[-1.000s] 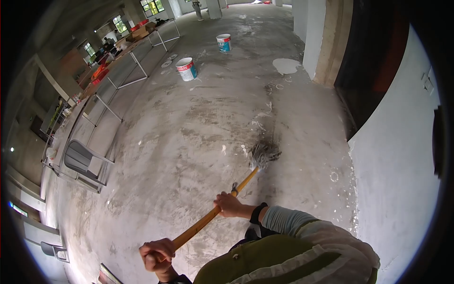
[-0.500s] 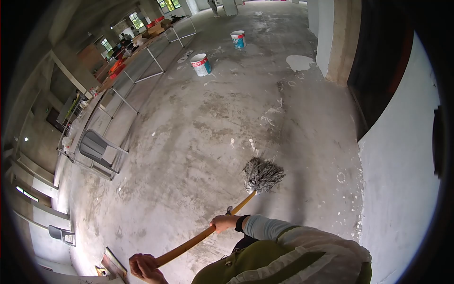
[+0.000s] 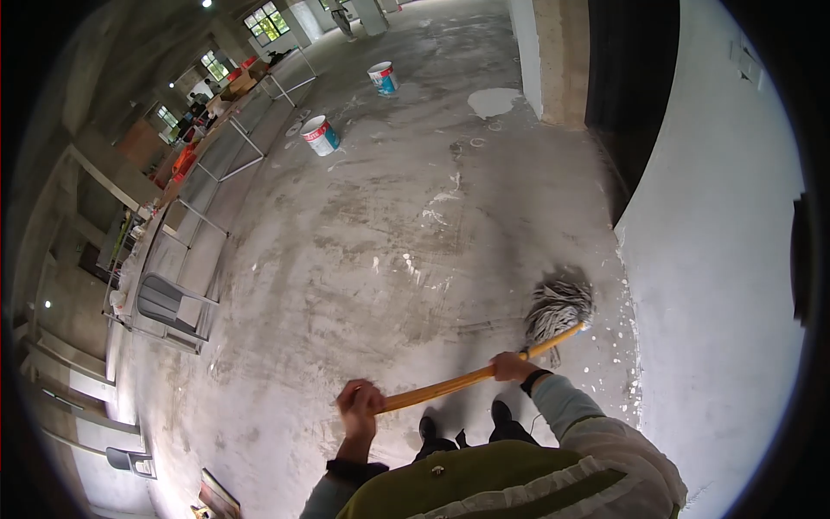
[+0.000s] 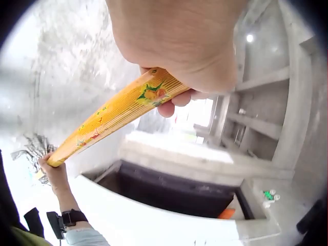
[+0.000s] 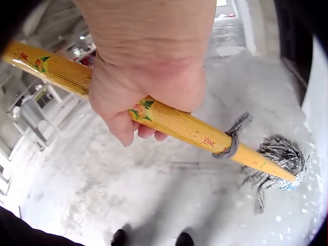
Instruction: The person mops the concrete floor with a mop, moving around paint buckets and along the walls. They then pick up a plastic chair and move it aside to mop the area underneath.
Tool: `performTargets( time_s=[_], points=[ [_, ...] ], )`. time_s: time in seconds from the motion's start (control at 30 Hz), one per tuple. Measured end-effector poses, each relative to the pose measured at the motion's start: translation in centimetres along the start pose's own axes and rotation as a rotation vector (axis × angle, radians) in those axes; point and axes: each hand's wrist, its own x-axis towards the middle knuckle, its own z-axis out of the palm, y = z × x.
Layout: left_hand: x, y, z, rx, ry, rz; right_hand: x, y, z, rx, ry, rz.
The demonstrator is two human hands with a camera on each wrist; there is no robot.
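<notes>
Both hands hold a string mop by its yellow wooden handle (image 3: 441, 387), printed with flowers as the wrist views show. The left hand (image 3: 360, 406) grips the handle's upper end. Farther down, the right hand (image 3: 512, 367) has its fingers and thumb curled round the shaft. A strip of grey cloth (image 5: 233, 137) is knotted round the handle between the right hand and the head. The grey stranded mop head (image 3: 560, 307) lies on the concrete floor at the right, close to the white wall, its strands trailing to the left.
The white wall (image 3: 700, 259) and a dark doorway (image 3: 631, 95) bound the right side. Two paint buckets stand ahead, one nearer (image 3: 320, 136) and one farther (image 3: 382, 78). Along the left are a grey chair (image 3: 164, 303) and metal-framed tables. White spatters mark the floor (image 3: 346, 242).
The mop head first came back toward the person, then swung right toward the wall. Both hands moved right with the handle, which now lies flatter across the view. The camera view shifted too.
</notes>
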Motion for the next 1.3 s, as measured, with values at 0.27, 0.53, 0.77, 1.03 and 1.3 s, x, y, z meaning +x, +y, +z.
performTargets(
  time_s=[0.27,0.53,0.77,1.03,1.3],
  points=[
    [-3.1,-7.5,12.9,0.064,-0.625,-0.411,-17.6,11.3,5.9,0.107,0.265,0.477],
    [-9.0,-3.5,1.9,-0.178,-0.301,-0.440,-15.0,2.8,9.1,-0.024,0.139,0.276],
    [-21.4,5.9,-16.0,-0.205,-0.117,0.124,-8.9,-18.1,14.6,-0.024,0.029,-0.085],
    [-38.9,20.9,-26.4,0.213,0.126,0.811,-9.4,-48.0,22.5,0.301,-0.204,-0.576],
    [-46.8,22.3,-21.8,0.755,0.691,0.804,-12.3,-55.5,27.0,0.358,-0.497,-0.747]
  ],
)
